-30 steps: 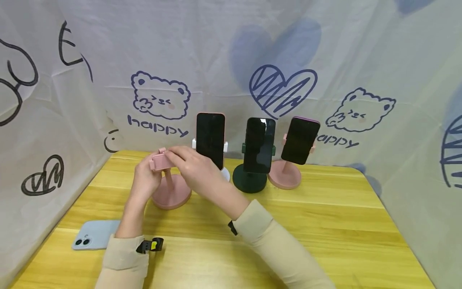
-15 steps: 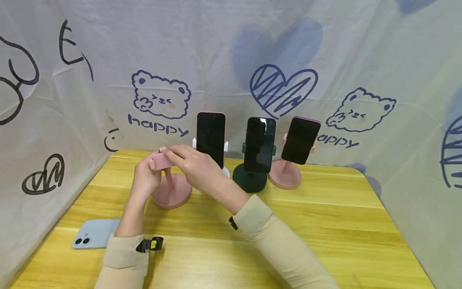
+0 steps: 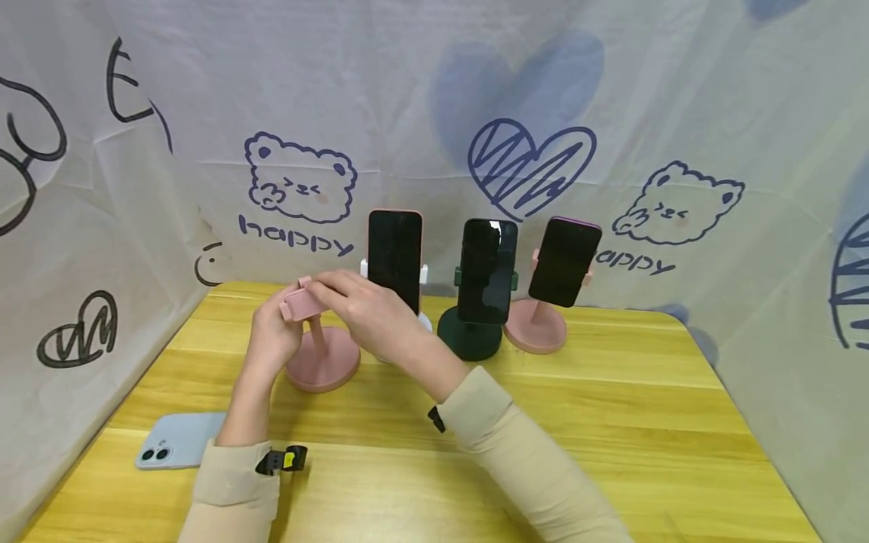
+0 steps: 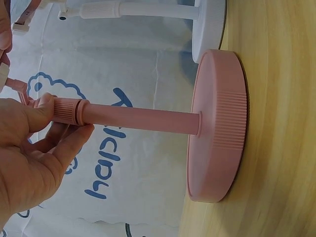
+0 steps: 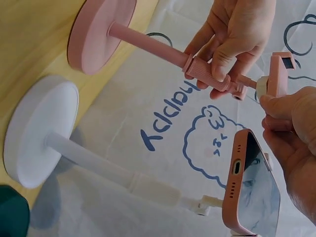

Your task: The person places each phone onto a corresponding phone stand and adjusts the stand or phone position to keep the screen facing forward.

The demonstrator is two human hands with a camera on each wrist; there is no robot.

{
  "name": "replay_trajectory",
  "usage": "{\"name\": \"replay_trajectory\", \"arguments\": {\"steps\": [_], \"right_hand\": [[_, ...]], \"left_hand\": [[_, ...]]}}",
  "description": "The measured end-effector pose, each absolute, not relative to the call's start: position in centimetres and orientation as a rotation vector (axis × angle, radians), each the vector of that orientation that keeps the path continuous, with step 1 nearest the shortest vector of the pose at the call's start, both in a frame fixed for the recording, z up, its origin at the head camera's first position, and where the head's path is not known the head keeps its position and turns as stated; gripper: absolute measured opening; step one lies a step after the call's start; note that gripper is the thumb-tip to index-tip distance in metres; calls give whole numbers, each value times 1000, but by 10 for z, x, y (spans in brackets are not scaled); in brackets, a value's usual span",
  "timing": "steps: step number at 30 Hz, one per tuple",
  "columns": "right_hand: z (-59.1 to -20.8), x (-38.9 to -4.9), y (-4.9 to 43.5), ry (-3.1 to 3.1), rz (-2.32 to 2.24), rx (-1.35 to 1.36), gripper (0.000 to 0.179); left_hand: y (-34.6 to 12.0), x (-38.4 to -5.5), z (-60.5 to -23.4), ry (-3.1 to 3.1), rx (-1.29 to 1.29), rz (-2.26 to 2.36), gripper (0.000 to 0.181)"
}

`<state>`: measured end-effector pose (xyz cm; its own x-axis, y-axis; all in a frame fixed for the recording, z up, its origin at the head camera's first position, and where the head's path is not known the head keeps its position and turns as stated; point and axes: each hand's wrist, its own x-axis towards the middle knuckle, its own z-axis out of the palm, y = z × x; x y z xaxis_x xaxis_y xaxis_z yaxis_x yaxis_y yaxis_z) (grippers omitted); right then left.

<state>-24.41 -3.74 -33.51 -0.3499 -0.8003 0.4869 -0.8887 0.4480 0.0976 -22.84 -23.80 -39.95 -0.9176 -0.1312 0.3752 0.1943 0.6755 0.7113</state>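
Note:
A pink phone stand (image 3: pixel 323 366) with a round base stands upright at the left of the table; its clamp holds no phone. My left hand (image 3: pixel 273 339) grips the ribbed collar (image 4: pixel 67 110) at the top of its post, thumb on one side and fingers on the other. With thumb and fingers, my right hand (image 3: pixel 370 311) pinches the cream nut (image 5: pixel 262 88) behind the pink clamp head (image 5: pixel 278 74). Seen from the head, the right fingers partly cover that clamp. A light blue phone (image 3: pixel 179 441) lies face down, partly hidden by the left forearm.
Right of the hands stand a white phone stand (image 5: pixel 42 131) bearing a phone in a coral case (image 3: pixel 395 256), a dark green stand (image 3: pixel 468 343) with a black phone (image 3: pixel 487 271), and another pink stand (image 3: pixel 536 335) with a purple-edged phone (image 3: pixel 565 262). Printed cloth (image 3: pixel 407 98) hangs behind.

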Motion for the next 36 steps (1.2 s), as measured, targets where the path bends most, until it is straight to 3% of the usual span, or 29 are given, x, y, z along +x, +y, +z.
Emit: {"name": "replay_trajectory", "arguments": {"steps": [17,28,36], "right_hand": [[-362,-238,-38,-2052,941,1142,31],[-369,-236,-47,-2010,1117,1051,30],[-371,-232,-49,-2062,1147,1060,31]], "left_hand": [[-228,-233,-395,-2515,-15,-1171,40],[-232,-231,-394,-2492,-29,-1141,38],[-249,-208,-396,-2570,-111,-1087,45]]}}
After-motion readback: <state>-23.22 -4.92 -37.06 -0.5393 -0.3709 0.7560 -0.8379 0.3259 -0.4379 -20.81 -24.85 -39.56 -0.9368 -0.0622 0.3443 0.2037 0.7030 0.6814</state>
